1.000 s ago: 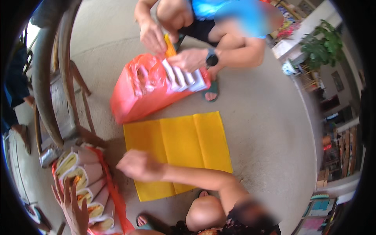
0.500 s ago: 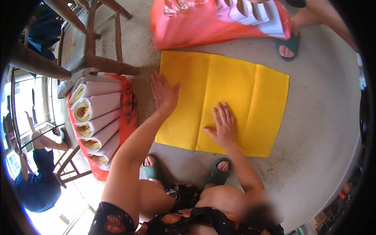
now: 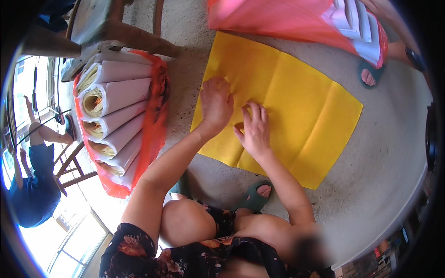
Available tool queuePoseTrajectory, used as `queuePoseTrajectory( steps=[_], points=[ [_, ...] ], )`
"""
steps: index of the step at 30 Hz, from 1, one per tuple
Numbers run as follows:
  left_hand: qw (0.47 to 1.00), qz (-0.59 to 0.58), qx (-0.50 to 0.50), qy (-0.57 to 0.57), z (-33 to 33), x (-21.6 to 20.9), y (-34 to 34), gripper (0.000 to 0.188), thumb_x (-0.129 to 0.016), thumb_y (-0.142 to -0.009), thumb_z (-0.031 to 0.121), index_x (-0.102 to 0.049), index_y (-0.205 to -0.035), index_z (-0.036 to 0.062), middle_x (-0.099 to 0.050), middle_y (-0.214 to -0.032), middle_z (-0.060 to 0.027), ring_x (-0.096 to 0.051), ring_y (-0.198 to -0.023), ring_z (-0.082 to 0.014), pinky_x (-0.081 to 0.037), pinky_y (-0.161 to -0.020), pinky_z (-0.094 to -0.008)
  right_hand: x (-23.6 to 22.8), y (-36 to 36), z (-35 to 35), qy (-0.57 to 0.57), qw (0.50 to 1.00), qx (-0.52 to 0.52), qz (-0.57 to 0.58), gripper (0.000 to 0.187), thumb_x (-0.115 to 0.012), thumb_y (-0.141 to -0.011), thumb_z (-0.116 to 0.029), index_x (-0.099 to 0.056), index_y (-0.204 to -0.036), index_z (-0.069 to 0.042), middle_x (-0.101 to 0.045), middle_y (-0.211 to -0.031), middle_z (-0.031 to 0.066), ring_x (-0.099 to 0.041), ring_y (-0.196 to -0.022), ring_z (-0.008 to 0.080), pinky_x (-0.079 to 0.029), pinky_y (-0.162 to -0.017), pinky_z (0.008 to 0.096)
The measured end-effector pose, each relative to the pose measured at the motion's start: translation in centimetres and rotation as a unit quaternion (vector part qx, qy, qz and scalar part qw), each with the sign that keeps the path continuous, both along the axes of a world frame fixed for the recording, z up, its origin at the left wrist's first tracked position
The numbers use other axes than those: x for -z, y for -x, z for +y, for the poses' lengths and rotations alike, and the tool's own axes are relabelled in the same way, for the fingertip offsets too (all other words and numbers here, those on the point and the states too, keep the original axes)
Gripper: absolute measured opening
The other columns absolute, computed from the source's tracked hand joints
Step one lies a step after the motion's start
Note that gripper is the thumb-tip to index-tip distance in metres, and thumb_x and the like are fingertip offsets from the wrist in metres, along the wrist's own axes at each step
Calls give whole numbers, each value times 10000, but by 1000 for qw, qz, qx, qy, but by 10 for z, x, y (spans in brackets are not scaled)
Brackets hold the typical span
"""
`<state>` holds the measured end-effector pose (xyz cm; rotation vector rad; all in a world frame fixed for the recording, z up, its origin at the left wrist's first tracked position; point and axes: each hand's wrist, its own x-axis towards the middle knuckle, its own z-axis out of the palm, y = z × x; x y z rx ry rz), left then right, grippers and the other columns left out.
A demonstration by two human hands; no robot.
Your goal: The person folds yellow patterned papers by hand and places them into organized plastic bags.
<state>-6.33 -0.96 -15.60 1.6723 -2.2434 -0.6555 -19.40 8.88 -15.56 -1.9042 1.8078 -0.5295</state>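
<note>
A yellow fabric-like sheet [image 3: 296, 116] with straight fold creases lies flat on the concrete floor, turned at an angle to me. My left hand [image 3: 216, 104] rests on its left part, knuckles raised and fingers bent down against the surface; the fingertips are blurred, so a grip is not visible. Close by to the right, my right hand [image 3: 255, 132] touches the sheet near its middle. Its fingers are bent and spread, the thumb stands apart, and nothing shows between them.
Left of the sheet, a red plastic bag [image 3: 157, 104] holds several white paper rolls with yellowish sheets inside. Beyond the sheet lies another red bag [image 3: 278, 21] with white rolls, near another person's slippered foot [image 3: 369, 76]. A wooden chair [image 3: 134, 37] stands far left; my green slipper [image 3: 254, 197] is near.
The sheet now appears turned clockwise. My left hand has moved from its left edge onto it, and both hands are nearer together with fingers more bent. The whole view has shifted.
</note>
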Motion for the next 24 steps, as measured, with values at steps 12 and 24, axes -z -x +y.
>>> queuePoseTrajectory(
  steps=[12, 24],
  points=[
    [978, 155, -21, -139, 64, -3, -58, 179, -635, -811, -7, -630, -989, 10, -566, -1048, -168, -563, -1034, -347, -469, -893, -420, 8, -15, -28, 2, 994, 60, 93, 597, -810, -619, -141, -537, -1132, -4, -524, -1054, 156, -528, -1000, 332, -455, -858, 425],
    [988, 62, -108, -88, 52, -11, -86, 608, -731, -815, 158, -445, -1325, -8, -423, -1230, -196, -438, -1150, -385, -413, -967, -470, 18, -14, -17, 6, 998, 46, 43, 463, -671, -716, 22, -527, -1156, 3, -523, -1081, 181, -526, -1006, 375, -463, -870, 452]
  ],
)
